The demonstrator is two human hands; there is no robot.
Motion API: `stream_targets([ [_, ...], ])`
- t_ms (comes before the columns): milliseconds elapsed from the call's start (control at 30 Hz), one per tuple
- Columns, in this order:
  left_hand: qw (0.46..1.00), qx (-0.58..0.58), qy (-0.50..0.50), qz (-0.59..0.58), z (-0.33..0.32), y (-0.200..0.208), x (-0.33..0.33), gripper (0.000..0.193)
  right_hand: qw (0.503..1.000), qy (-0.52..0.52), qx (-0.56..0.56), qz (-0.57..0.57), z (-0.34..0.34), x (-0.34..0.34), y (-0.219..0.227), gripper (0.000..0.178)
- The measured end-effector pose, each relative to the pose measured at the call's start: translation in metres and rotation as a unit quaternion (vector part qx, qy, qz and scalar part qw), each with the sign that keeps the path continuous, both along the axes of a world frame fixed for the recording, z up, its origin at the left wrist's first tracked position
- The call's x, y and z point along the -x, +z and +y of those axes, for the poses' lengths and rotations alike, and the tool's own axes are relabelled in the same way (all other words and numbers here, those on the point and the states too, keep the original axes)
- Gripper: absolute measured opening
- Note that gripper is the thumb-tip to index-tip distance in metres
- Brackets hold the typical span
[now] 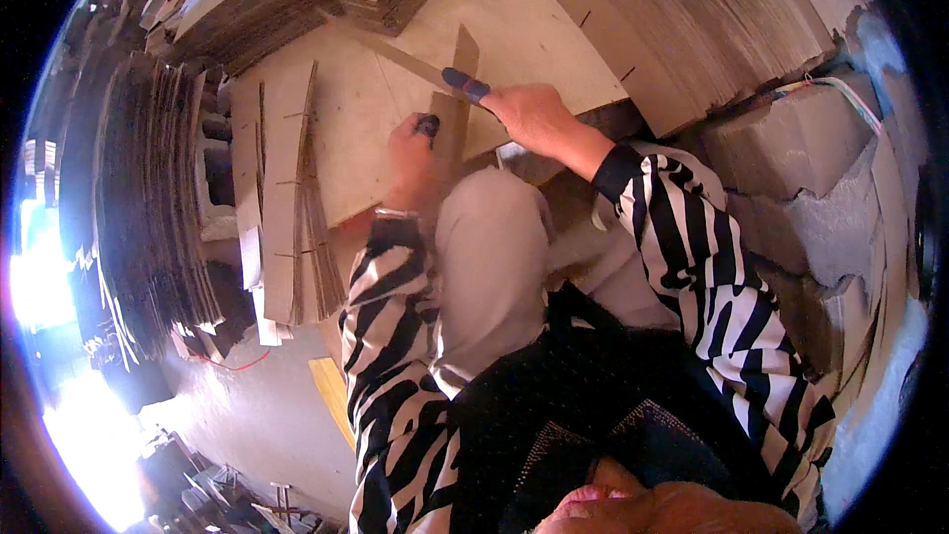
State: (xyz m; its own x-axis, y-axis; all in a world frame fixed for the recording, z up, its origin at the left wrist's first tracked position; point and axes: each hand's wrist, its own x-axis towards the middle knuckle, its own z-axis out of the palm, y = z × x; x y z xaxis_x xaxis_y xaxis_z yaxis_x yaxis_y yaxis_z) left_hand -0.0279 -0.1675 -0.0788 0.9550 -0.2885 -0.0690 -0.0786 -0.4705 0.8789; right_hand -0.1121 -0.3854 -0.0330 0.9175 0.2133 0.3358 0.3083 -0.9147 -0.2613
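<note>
One slanting cardboard strip (398,57) and a second strip (451,129) meet before me, over the pale bench (346,138). My right hand (534,117) is curled, its one dark finger cap (465,85) at their meeting; my blurred left hand (413,166), also single-capped, curls beside the second strip. I can't tell whether either grips. Two cardboard stacks (259,15) lie beyond, one bigger stack (692,35) rightward.

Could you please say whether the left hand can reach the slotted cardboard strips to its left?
Probably yes: only bare tabletop shows between the left hand and the slotted cardboard strips.
</note>
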Motion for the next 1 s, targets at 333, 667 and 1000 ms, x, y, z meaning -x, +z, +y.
stream_targets([
  [333, 0.996, -0.019, -0.029, -0.084, 0.014, 0.004, -0.012, 0.019, 0.999, 0.029, 0.029, -0.012, -0.005, -0.002, 0.013, 0.024],
  [667, 0.980, -0.106, -0.087, -0.146, -0.020, 0.042, 0.008, 0.020, 0.998, 0.014, 0.018, -0.055, -0.004, -0.002, 0.016, 0.022],
  [1000, 0.993, -0.074, -0.034, -0.089, -0.011, 0.032, -0.002, 0.017, 0.999, 0.012, 0.030, -0.003, -0.010, -0.003, 0.019, 0.033],
])
